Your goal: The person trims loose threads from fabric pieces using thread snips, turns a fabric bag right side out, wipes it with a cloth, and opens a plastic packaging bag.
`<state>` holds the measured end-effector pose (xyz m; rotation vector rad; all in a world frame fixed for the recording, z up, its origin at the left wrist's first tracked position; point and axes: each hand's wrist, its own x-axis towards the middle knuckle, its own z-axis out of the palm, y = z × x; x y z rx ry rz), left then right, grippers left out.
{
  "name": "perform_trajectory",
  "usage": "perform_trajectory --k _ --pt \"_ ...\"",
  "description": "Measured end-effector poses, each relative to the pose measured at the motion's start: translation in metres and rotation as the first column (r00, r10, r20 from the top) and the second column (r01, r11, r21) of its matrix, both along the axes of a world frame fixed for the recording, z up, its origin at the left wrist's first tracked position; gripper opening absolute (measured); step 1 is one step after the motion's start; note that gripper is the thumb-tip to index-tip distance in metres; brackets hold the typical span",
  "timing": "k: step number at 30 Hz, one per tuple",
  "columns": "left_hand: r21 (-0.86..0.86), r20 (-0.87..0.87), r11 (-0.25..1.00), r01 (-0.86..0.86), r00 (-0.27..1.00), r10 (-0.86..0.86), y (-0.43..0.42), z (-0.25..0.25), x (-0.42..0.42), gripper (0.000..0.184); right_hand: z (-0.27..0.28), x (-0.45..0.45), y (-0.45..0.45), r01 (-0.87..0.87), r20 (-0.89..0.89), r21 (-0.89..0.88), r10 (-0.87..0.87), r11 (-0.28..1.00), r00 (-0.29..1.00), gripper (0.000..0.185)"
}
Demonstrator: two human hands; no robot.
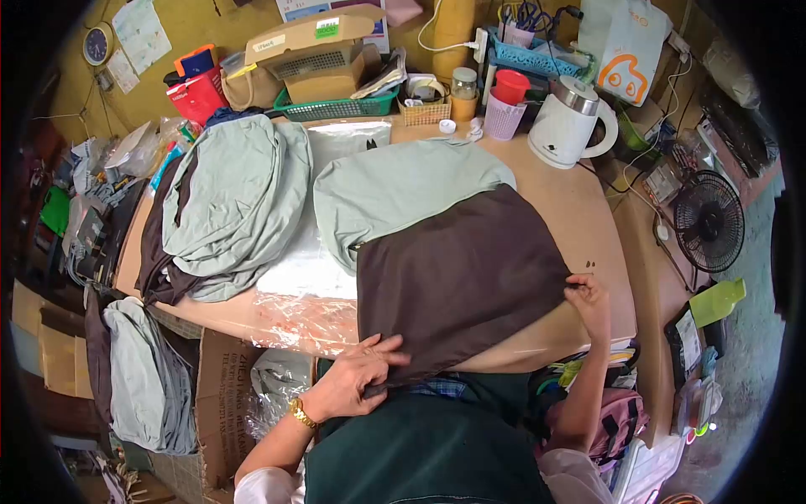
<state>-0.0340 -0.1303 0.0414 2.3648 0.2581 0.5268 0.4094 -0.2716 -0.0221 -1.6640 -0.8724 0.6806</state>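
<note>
A yellow wall (457,46) formed the background at the top of the frame, above a tan work table (579,206). The two-tone cloth piece (462,269) lay flat at the centre of the frame, pale green section uppermost and dark brown section below, its lower part extending to the near table edge. The right hand (588,294), at centre right, was nearly closed, with thumb and forefinger pinching the right corner of the brown section. The left hand (361,370), at lower centre, was partly open, fingers apart and slightly blurred, positioned at the lower-left corner of the brown section; whether it gripped the fabric could not be determined. A gold watch (300,412) encircled the left wrist. A pile of similar cloth (239,193) rested on the table at upper left. Clear plastic (306,321) covered the near edge, left of the cloth piece. A white kettle (558,126) stood at upper right, beside a lilac cup (504,122). A black fan (709,220) occupied the right side.
</note>
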Motion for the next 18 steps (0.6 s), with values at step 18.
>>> perform_trajectory --k 18 --pt "-0.116 -0.055 0.988 -0.099 0.994 0.093 -0.007 0.052 0.072 0.023 0.023 -0.178 0.038 -0.522 0.257 -0.03 0.511 0.853 0.82 0.032"
